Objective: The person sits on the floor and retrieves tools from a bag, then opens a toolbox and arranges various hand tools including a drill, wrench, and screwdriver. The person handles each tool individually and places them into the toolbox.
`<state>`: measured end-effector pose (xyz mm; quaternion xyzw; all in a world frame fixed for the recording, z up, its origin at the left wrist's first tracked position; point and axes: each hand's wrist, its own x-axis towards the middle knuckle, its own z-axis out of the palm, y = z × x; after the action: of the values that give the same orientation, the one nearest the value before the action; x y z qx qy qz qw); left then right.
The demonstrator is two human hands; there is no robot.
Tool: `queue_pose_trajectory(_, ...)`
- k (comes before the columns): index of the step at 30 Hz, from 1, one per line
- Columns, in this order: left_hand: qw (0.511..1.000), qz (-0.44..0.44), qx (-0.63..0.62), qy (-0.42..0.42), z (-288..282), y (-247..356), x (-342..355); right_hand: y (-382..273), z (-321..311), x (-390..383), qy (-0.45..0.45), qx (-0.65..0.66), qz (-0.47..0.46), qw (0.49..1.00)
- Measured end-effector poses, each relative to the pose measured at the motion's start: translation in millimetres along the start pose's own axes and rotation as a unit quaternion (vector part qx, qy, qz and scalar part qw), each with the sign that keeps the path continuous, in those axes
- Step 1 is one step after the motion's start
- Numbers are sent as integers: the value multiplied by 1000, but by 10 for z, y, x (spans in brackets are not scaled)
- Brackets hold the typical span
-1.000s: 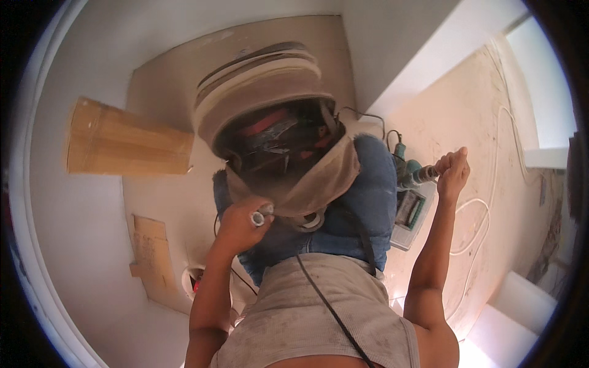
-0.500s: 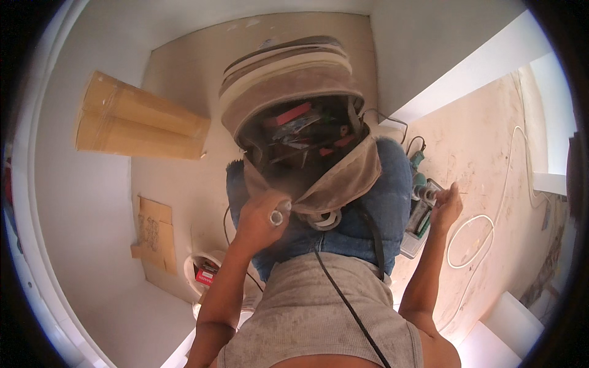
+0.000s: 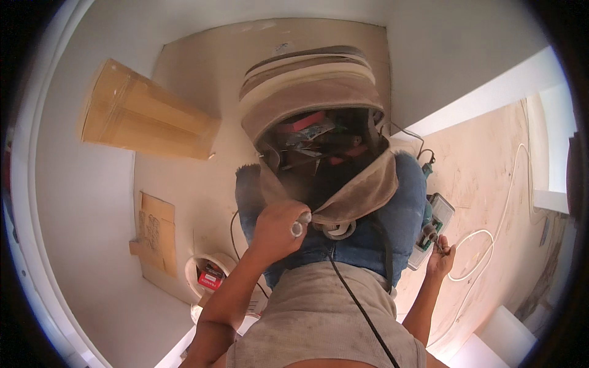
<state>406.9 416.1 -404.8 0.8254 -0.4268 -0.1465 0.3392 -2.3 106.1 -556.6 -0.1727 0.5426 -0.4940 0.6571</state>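
Note:
A brown, dusty tool bag point(image 3: 313, 92) leans open across my knees, with a red object point(image 3: 302, 121) and several jumbled small tools inside. My left hand point(image 3: 279, 230) is closed at the bag's near lip around a pale grey tube point(image 3: 297, 229) with a round hollow end. Beside my right knee lies a green power drill point(image 3: 428, 214), partly hidden by my leg. My right hand point(image 3: 439, 262) is low on that side, its fingers closed on the drill's bit point(image 3: 435, 241) at the front end. A whitish ring point(image 3: 338, 230) sits in my lap under the bag.
An open grey case point(image 3: 443, 211) with green parts lies under the drill. A white cable point(image 3: 485, 233) loops over the floor at right. To the left are a tall cardboard box point(image 3: 147, 116), a flat cardboard piece point(image 3: 156, 236) and a white bucket point(image 3: 195, 270) holding a red box.
My right hand has moved down and inward to the drill's front end, which now points toward me. My left hand still holds the tube. The whole view has shifted slightly.

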Motion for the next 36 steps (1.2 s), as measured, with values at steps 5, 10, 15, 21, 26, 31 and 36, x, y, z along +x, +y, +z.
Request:
queue_pose_trajectory(5, 999, -31, -41, 11, -7, -76, 125, 149, 177, -425, 6, -195, 45, 980)
queue_pose_trajectory(10, 996, -37, -76, 27, 36, -126, 155, 213, -372, -508, -82, -300, 129, 942)
queue_pose_trajectory(15, 997, -33, -68, 16, 4, -201, 144, 392, -52, -993, -125, -172, 230, 950)
queue_pose_trajectory(21, 997, -25, -70, 13, -15, -165, 164, 587, -627, -797, -87, -374, 280, 880)
queue_pose_trajectory(26, 999, -17, -44, 10, -40, -111, 110, 732, -459, -731, -115, -428, 280, 852)
queue_pose_trajectory(31, 999, -20, -39, 3, -34, -29, 21, 763, -224, -440, -164, -482, 254, 822)
queue_pose_trajectory(36, 998, -46, -53, 2, 35, -36, 23, 802, -9, -66, -218, -555, 213, 774)
